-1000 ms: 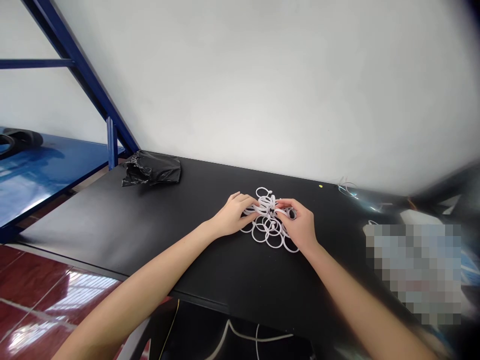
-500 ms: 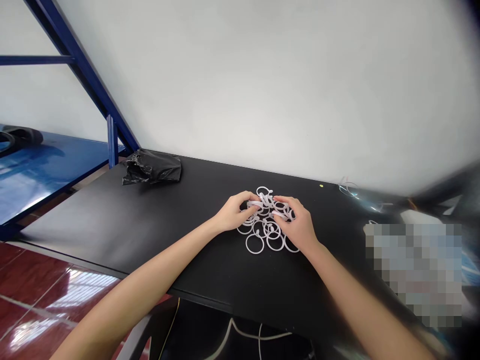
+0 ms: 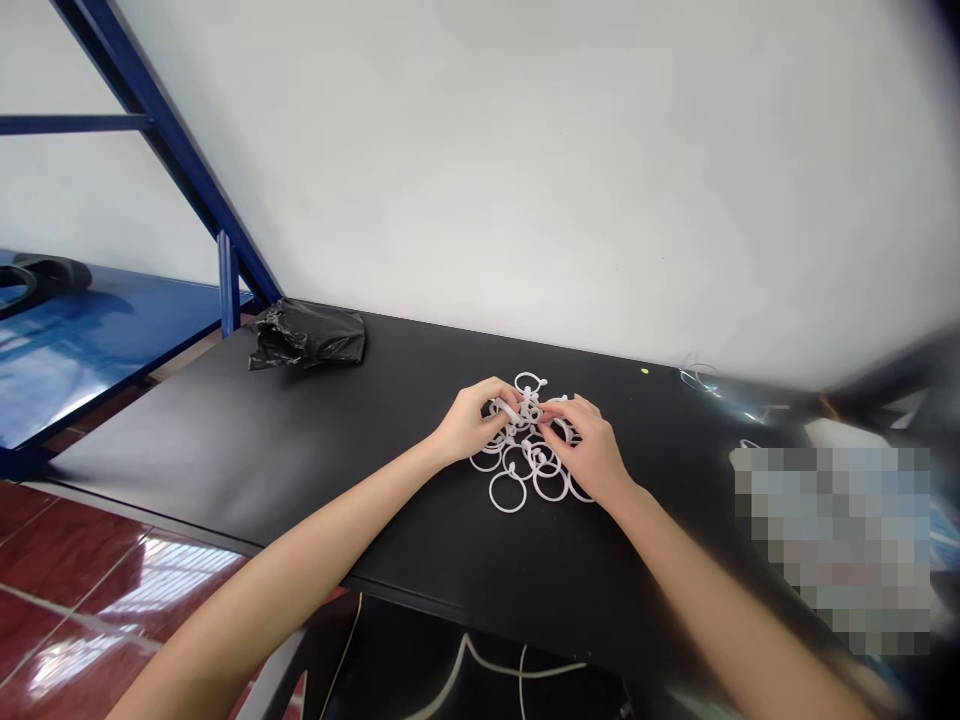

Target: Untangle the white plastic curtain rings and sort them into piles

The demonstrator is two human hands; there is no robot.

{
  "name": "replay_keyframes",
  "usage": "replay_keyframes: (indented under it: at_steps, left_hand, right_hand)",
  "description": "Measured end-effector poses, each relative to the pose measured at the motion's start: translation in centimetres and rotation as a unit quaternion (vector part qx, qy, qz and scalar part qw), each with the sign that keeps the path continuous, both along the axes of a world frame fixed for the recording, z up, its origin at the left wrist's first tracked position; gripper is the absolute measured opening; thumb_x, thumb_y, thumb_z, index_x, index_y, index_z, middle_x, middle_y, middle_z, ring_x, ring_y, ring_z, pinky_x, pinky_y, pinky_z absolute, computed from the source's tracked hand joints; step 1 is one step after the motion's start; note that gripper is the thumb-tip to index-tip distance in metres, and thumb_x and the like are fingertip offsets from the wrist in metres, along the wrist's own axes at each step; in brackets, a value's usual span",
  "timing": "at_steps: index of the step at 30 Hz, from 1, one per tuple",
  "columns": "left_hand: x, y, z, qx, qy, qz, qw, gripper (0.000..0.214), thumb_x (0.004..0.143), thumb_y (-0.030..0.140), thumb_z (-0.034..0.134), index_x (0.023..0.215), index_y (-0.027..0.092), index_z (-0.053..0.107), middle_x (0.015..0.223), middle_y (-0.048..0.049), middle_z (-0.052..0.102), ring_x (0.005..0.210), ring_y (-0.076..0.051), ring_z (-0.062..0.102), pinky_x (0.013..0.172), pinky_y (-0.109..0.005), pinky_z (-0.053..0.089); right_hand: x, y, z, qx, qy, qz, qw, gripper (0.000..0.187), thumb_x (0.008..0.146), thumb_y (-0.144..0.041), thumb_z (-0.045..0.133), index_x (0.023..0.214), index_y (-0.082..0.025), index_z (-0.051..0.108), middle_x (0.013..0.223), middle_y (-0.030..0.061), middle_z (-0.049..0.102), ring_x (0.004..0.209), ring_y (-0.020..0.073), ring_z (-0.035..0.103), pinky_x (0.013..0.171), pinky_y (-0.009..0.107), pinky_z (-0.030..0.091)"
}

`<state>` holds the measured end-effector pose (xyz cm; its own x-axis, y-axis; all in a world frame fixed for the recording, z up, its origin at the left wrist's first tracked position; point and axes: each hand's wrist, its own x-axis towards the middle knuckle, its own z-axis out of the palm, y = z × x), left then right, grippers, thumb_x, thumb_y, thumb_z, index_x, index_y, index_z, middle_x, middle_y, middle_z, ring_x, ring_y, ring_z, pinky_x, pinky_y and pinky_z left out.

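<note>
A loose heap of white plastic curtain rings [image 3: 508, 509], each with a small eyelet, lies on the black tabletop [image 3: 420, 520]. At the heap's left side my left hand [image 3: 471, 422] is closed, with white rings seen edge-on between its thumb and fingers. My right hand [image 3: 598, 456] reaches in from the right, thumb and fingertips pinched at a white ring close to the left fingers. Just beyond both hands rests a single ring [image 3: 528, 375]. Fingers cover part of the heap, so how many rings each hand grips is hidden.
A crumpled black plastic bag [image 3: 319, 335] sits at the back left, near a blue metal frame [image 3: 187, 175]. Clear plastic [image 3: 701, 378] lies at the back right, and a blurred-out patch [image 3: 840, 540] covers something at the right. A white wall [image 3: 525, 180] rises behind.
My right hand has shifted slightly left, its fingertips now close to my left hand's. The rings in the left hand have tilted. The view has moved a little.
</note>
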<state>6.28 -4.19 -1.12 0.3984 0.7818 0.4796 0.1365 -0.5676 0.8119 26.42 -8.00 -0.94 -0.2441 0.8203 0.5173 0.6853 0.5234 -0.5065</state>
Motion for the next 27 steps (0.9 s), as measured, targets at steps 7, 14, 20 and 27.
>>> replay_keyframes:
  at_steps: [7,14,20,27]
  left_hand:
    - [0.2,0.0,-0.2,-0.02,0.009,-0.018,1.0,0.017,0.073,0.0,0.05,0.072,0.017,0.051,0.087,-0.0034,0.066,0.083,-0.015,0.063,0.076,-0.027,0.048]
    - [0.4,-0.3,-0.1,-0.033,0.037,-0.046,0.998,0.018,0.07,0.0,0.048,0.072,0.017,0.051,0.081,-0.0002,0.066,0.079,-0.013,0.064,0.076,-0.025,0.049]
    - [0.5,-0.6,0.1,-0.017,0.027,-0.04,0.999,0.015,0.074,0.003,0.053,0.077,0.017,0.053,0.082,-0.0001,0.068,0.08,-0.014,0.067,0.076,-0.025,0.051]
    - [0.5,-1.0,0.2,0.045,0.038,0.018,0.998,0.015,0.081,0.01,0.058,0.093,0.019,0.058,0.088,-0.0009,0.067,0.083,-0.015,0.066,0.078,-0.027,0.052]
  right_hand:
    - [-0.2,0.1,-0.2,0.019,-0.024,0.009,0.999,0.014,0.084,-0.02,0.06,0.096,-0.025,0.064,0.09,0.0027,0.073,0.089,0.0244,0.067,0.104,0.055,0.039]
    - [-0.4,0.3,-0.6,0.016,-0.019,0.01,1.0,0.017,0.083,-0.019,0.058,0.097,-0.026,0.064,0.09,0.0019,0.073,0.086,0.0235,0.068,0.105,0.055,0.04]
    - [-0.6,0.2,-0.7,0.027,0.009,0.009,1.0,0.022,0.084,-0.016,0.058,0.102,-0.027,0.065,0.087,0.001,0.074,0.083,0.0225,0.069,0.105,0.054,0.041]
    - [-0.9,-0.5,0.4,0.058,0.065,-0.005,0.996,0.019,0.085,-0.018,0.058,0.101,-0.026,0.066,0.089,0.0018,0.075,0.084,0.022,0.071,0.1,0.049,0.048]
